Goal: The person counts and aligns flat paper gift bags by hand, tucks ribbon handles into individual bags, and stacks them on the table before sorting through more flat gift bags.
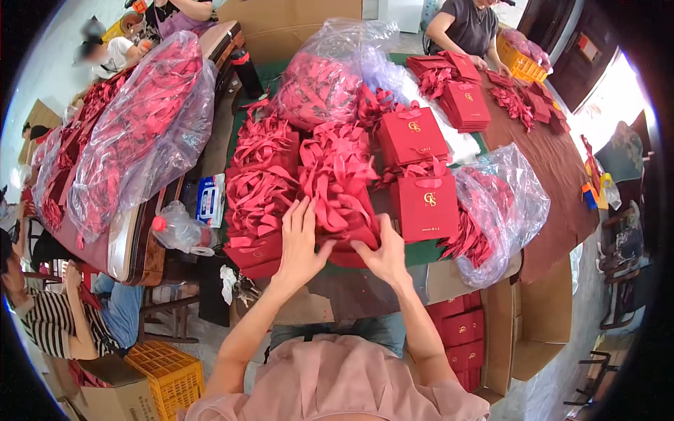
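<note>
My left hand (302, 241) lies on the front of the middle row of red paper gift bags (342, 184), its fingers stretched out over the ribbon handles. Its thumb points in toward the bags' near edge. At the right front corner of that same row is my right hand (385, 251), thumb toward the middle and fingers extended along the side. Both hands touch the bags and neither is closed around one. To the left stands another row of red bags (256, 249) with a tangle of ribbons on top. Bags with gold lettering (425, 210) lie flat in stacks on the right.
Clear plastic sacks of red bags stand at the back (319, 88), right (502, 210) and left (140, 140). A plastic bottle (181, 228) and a blue-white packet (210, 200) lie left. An open carton (498, 330) sits below right. A co-worker (467, 31) handles bags across the table.
</note>
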`<move>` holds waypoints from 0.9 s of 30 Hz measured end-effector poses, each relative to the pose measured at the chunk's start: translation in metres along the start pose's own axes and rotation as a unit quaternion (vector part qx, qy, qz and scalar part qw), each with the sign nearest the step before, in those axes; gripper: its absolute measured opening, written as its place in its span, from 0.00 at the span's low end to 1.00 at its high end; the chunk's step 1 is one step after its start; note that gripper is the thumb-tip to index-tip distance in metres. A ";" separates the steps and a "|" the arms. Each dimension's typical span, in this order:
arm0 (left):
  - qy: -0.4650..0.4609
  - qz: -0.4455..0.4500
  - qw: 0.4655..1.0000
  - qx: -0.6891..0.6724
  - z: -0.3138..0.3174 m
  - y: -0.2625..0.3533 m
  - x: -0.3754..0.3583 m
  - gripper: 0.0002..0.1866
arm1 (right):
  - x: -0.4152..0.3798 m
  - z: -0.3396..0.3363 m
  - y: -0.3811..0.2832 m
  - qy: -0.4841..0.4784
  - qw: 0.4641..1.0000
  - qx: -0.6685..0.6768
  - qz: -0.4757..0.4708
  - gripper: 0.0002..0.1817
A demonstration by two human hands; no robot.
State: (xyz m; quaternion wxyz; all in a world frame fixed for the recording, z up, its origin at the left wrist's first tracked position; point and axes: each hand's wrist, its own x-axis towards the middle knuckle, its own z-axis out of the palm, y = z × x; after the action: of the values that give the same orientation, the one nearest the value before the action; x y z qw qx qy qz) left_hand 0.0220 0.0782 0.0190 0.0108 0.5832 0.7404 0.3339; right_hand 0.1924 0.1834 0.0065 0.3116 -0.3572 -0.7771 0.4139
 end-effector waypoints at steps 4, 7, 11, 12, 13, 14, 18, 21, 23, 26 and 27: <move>-0.003 -0.024 0.992 -0.120 0.007 0.009 -0.043 0.49 | -0.032 -0.041 -0.041 -0.032 0.996 -0.074 -0.030 0.24; -0.051 -0.109 0.969 -0.217 0.012 0.019 -0.083 0.49 | -0.057 -0.048 -0.040 -0.062 0.994 -0.087 -0.028 0.23; 0.012 -0.198 0.922 -0.332 0.027 0.010 -0.122 0.45 | -0.083 -0.046 -0.039 -0.111 0.983 -0.145 -0.011 0.25; 0.047 -0.198 0.931 -0.303 0.019 0.016 -0.123 0.45 | -0.086 -0.046 -0.044 -0.114 0.979 -0.165 -0.019 0.25; 0.098 -0.156 0.956 -0.229 0.014 0.019 -0.122 0.41 | -0.088 -0.046 -0.048 -0.116 0.976 -0.185 -0.027 0.25; 0.096 -0.163 0.955 -0.230 0.012 0.019 -0.123 0.41 | -0.089 -0.045 -0.050 -0.122 0.975 -0.185 -0.024 0.25; 0.106 -0.110 0.962 -0.226 0.010 0.020 -0.122 0.31 | -0.083 -0.040 -0.054 -0.143 0.965 -0.214 -0.053 0.26; 0.140 -0.090 0.970 -0.175 0.008 0.022 -0.116 0.27 | -0.083 -0.038 -0.053 -0.127 0.969 -0.204 -0.055 0.26; 0.125 -0.043 0.973 -0.192 0.010 0.021 -0.114 0.24 | -0.088 -0.034 -0.048 -0.114 0.972 -0.201 -0.047 0.27; 0.074 -0.097 0.959 -0.258 0.012 0.019 -0.111 0.15 | -0.092 -0.032 -0.044 -0.097 0.975 -0.193 -0.040 0.27; 0.073 -0.102 0.950 -0.287 0.009 0.019 -0.108 0.12 | -0.093 -0.031 -0.043 -0.093 0.977 -0.189 -0.039 0.26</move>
State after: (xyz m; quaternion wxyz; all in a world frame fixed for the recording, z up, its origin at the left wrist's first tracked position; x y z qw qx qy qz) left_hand 0.0762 -0.0095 -0.0183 0.1578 0.4508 0.6679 0.5708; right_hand 0.2551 0.1036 0.0411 0.1805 -0.3391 -0.8803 0.2783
